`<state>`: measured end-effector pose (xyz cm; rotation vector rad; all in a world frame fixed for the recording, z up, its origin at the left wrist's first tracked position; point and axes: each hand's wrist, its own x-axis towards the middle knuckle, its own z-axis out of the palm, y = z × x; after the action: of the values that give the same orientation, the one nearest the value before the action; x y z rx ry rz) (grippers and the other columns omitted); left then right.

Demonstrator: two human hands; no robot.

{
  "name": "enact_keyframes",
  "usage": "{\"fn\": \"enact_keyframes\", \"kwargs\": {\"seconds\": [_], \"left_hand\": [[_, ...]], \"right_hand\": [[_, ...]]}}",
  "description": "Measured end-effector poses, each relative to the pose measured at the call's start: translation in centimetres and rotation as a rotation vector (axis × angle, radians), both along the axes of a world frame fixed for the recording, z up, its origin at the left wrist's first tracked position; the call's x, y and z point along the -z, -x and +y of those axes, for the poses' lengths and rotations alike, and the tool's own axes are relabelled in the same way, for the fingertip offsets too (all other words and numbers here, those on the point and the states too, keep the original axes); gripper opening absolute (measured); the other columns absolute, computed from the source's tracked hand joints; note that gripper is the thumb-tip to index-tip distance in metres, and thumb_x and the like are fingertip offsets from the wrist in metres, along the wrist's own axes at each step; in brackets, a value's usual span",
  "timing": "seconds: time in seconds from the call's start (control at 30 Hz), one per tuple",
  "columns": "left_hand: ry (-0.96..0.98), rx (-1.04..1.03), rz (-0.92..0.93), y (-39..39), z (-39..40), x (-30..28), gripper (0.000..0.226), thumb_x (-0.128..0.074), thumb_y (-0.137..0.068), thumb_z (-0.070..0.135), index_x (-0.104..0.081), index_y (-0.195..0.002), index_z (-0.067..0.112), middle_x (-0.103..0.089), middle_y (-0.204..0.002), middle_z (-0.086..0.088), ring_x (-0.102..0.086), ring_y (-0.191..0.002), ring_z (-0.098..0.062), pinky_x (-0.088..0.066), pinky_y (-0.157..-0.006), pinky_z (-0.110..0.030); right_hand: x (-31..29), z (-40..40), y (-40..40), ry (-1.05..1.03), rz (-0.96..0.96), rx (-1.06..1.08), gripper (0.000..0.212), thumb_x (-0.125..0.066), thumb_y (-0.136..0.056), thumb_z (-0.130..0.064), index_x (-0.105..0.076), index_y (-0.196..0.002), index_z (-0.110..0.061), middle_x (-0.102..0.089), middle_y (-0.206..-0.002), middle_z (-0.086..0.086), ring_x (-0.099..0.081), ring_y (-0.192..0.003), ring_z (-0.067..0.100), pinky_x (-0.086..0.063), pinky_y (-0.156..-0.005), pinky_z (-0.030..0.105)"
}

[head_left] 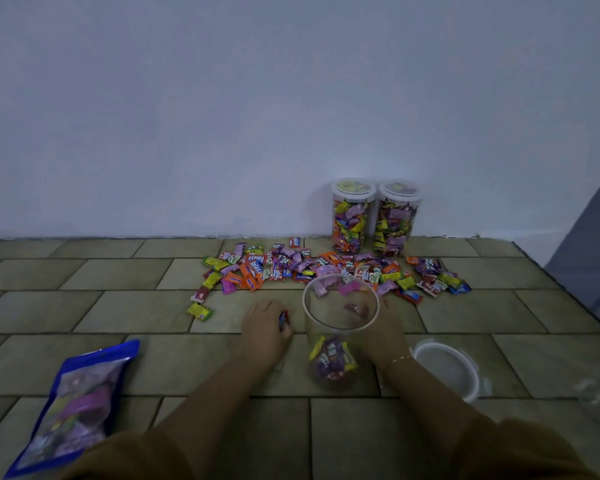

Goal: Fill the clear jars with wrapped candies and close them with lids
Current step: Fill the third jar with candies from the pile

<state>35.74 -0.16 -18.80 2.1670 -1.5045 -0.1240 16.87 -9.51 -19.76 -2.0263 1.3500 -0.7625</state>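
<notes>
A: Far left — a blue candy bag [73, 403] lying on the tiled floor [465, 313], still part full.

B: And the hands?

A: Left hand [265, 327] rests on the floor, fingers curled round a wrapped candy. Just right of it stands the open jar [338, 327], with only a shallow layer of candies at the bottom. Right hand [383, 332] is against the jar's far side; through the plastic I cannot tell whether it grips or merely steadies.

B: Progress?

A: Two filled jars [374, 216] stand lidded at the wall — done. The third has barely started. The loose candy pile [326, 270] lies spread behind it, plenty left. Its lid [447, 368] waits on the floor to the right, not yet on.
</notes>
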Motion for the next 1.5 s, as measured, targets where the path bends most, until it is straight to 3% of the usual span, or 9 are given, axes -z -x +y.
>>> {"fn": "enact_keyframes", "kwargs": {"seconds": [0.1, 0.33, 0.5, 0.63, 0.73, 0.8, 1.1, 1.33, 1.5], "left_hand": [[0.080, -0.027, 0.067, 0.5, 1.1, -0.4, 0.015, -0.057, -0.080, 0.003, -0.063, -0.093, 0.008, -0.056, -0.097, -0.008, -0.050, -0.094, -0.025, -0.029, -0.073, -0.025], [0.161, -0.194, 0.294, 0.1, 3.2, -1.2, 0.031, -0.052, -0.077, -0.012, -0.072, -0.091, 0.008, -0.058, -0.103, -0.012, -0.055, -0.100, -0.028, -0.040, -0.086, -0.025], [0.352, -0.349, 0.740, 1.2, 3.6, -6.2, 0.027, -0.053, -0.087, -0.002, -0.065, -0.086, 0.023, -0.058, -0.080, 0.000, -0.054, -0.065, -0.020, -0.054, -0.066, -0.043], [0.577, -0.280, 1.103, 2.2, 2.9, -11.6, 0.027, -0.053, -0.089, -0.003, -0.060, -0.086, 0.022, -0.054, -0.075, 0.000, -0.047, -0.062, -0.018, -0.044, -0.041, -0.024], [0.678, -0.163, 1.240, 3.3, 2.6, -14.7, 0.032, -0.051, -0.088, -0.006, -0.060, -0.084, 0.025, -0.055, -0.074, -0.003, -0.045, -0.059, -0.016, -0.037, -0.050, -0.025], [0.646, -0.089, 1.236, 4.6, 2.4, -15.8, 0.033, -0.051, -0.088, -0.007, -0.060, -0.083, 0.024, -0.054, -0.071, -0.003, -0.042, -0.056, -0.014, -0.036, -0.053, -0.025], [0.484, 0.030, 1.115, 7.4, 1.7, -16.1, 0.031, -0.048, -0.086, -0.008, -0.060, -0.084, 0.021, -0.051, -0.070, -0.006, -0.041, -0.060, -0.016, -0.035, -0.058, -0.027], [0.476, 0.121, 1.119, 7.9, 2.0, -16.3, 0.024, -0.049, -0.091, -0.001, -0.058, -0.098, 0.020, -0.058, -0.096, 0.005, -0.054, -0.080, -0.005, -0.046, -0.062, -0.016], [0.482, 0.131, 1.126, 7.9, 1.9, -16.2, 0.019, -0.051, -0.093, 0.007, -0.058, -0.096, 0.024, -0.058, -0.094, -0.004, -0.054, -0.086, -0.015, -0.048, -0.076, -0.027]], "right_hand": [[-1.9, 0.6, 0.9, -0.052, -0.167, 0.035, 0.008, -0.062, -0.083, -0.004, -0.057, -0.086, -0.009, -0.056, -0.089, 0.010, -0.053, -0.081, 0.027, -0.045, -0.067, 0.030], [-7.9, 2.2, 2.8, -0.209, -0.538, 0.114, 0.026, -0.055, -0.081, 0.011, -0.041, -0.072, -0.010, -0.041, -0.073, 0.009, -0.037, -0.067, 0.018, -0.037, -0.055, 0.023], [-12.1, 3.1, 3.9, -0.228, -0.720, 0.054, 0.034, -0.048, -0.082, 0.014, -0.043, -0.070, -0.017, -0.045, -0.072, 0.011, -0.042, -0.062, 0.021, -0.038, -0.056, 0.033], [-15.0, 4.5, 3.8, -0.201, -0.774, -0.060, 0.032, -0.046, -0.084, 0.013, -0.044, -0.074, -0.017, -0.037, -0.067, 0.006, -0.032, -0.056, 0.018, -0.038, -0.061, 0.040], [-16.3, 5.7, 3.2, -0.161, -0.724, -0.123, 0.031, -0.047, -0.085, 0.012, -0.043, -0.075, -0.017, -0.036, -0.070, 0.002, -0.032, -0.058, 0.015, -0.038, -0.052, 0.030], [-16.9, 6.4, 2.7, -0.148, -0.694, -0.144, 0.032, -0.046, -0.084, 0.014, -0.043, -0.074, -0.017, -0.038, -0.070, 0.001, -0.032, -0.058, 0.014, -0.034, -0.047, 0.019], [-17.7, 8.1, 2.1, -0.171, -0.550, -0.157, 0.030, -0.048, -0.084, 0.012, -0.045, -0.072, -0.015, -0.042, -0.068, 0.005, -0.034, -0.050, 0.014, -0.032, -0.035, 0.015], [-17.6, 8.4, 1.5, -0.135, -0.528, -0.115, 0.029, -0.045, -0.082, 0.010, -0.045, -0.066, -0.014, -0.040, -0.064, 0.004, -0.034, -0.053, 0.015, -0.034, -0.043, 0.021], [-17.0, 8.7, 0.9, -0.086, -0.544, -0.088, 0.029, -0.044, -0.082, 0.009, -0.043, -0.065, -0.014, -0.042, -0.068, 0.004, -0.035, -0.058, 0.016, -0.033, -0.052, 0.027]]}}
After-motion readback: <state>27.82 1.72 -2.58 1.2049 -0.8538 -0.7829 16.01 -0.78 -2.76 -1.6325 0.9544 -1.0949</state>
